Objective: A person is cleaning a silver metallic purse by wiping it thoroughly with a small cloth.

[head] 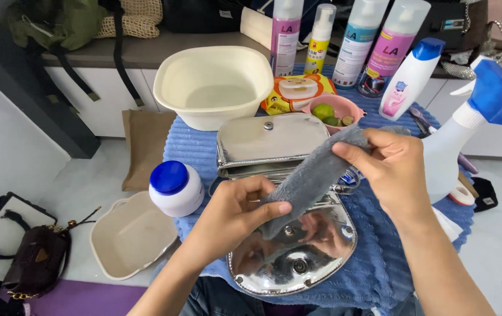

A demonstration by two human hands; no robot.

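Observation:
A grey cloth point(312, 175) is stretched between my two hands. My left hand point(236, 210) pinches its lower end and my right hand point(391, 167) grips its upper end. Under the cloth lies a shiny silver handbag point(271, 143) with its mirror-like flap point(297, 260) folded open toward me, showing my hands' reflection. The bag rests on a blue ribbed towel point(373, 257).
A cream basin point(216, 85), a white jar with a blue lid point(175, 187), a pink bowl with green fruit point(333, 111), several spray and pump bottles point(356, 41) and a white spray bottle with a blue head point(467, 129) surround the bag. A cream lid point(131, 234) and a dark handbag point(34, 260) lie on the floor at left.

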